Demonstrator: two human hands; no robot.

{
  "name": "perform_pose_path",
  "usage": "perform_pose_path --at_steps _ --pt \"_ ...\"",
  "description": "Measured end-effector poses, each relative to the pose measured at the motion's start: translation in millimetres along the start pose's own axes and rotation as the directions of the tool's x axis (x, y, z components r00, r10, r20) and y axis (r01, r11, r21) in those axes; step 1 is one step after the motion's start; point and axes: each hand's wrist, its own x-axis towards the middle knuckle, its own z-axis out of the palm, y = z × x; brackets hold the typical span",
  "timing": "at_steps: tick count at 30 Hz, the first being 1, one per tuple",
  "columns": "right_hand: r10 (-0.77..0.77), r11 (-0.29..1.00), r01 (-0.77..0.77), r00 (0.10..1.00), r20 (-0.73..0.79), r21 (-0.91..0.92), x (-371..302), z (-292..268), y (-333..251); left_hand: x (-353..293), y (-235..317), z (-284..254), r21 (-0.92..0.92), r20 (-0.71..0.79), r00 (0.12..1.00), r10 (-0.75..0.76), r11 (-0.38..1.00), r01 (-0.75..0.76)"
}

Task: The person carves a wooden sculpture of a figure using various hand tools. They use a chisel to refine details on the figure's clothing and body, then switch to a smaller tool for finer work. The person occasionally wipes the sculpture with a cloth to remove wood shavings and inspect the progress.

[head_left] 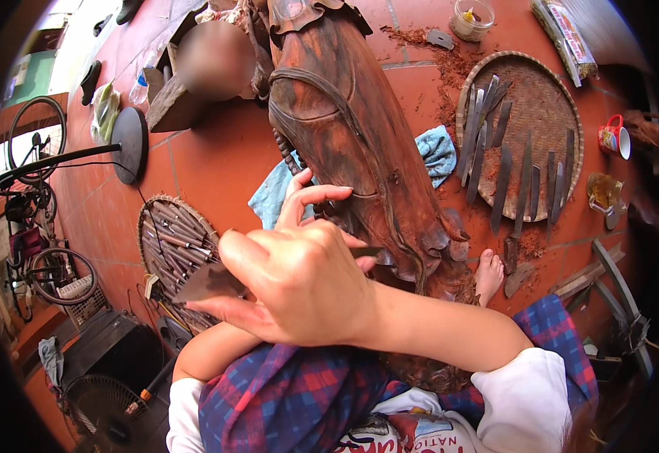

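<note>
My right hand (307,291) is closed, with a thin dark brown flat piece (212,285) pinched between thumb and fingers. Behind it is my left hand (303,202), partly hidden, two fingers stretched out and bent a little. Its other fingertips lie against a narrow dark tip (367,251); whether this tip belongs to the same flat piece, I cannot tell. Both hands are above my lap, in front of a large reddish-brown wooden carving (344,128) with robe-like folds and a string of carved beads. The carving lies stretched out away from me.
A round woven tray (522,64) at right holds several dark flat blades. On the left, a basket (148,219) is packed with handled carving tools. Blue cloths (436,155) lie by the carving. Wood shavings, a red mug (614,138), a fan (106,404) and a bicycle (38,143) surround the workspace.
</note>
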Motion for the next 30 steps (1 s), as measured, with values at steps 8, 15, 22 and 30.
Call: perform_pose_path --at_steps 8,15,22,30 --pt "-0.074 0.996 0.073 0.997 -0.028 -0.048 4 2 1 -2 -4 -1 -0.013 -0.024 1.0 0.001 1.0 -0.002" --pt "-0.117 0.985 0.121 0.992 0.041 -0.124 -6 17 6 -10 -25 6 -0.106 -0.055 0.997 0.054 0.993 -0.059" --pt "-0.08 0.962 0.121 0.982 0.169 -0.246 -14 28 10 -15 -42 15 -0.195 -0.09 0.983 0.158 0.965 -0.173" --pt "-0.062 0.944 0.111 0.985 0.163 -0.312 -19 35 13 -16 -49 20 -0.232 -0.122 0.973 0.194 0.948 -0.218"
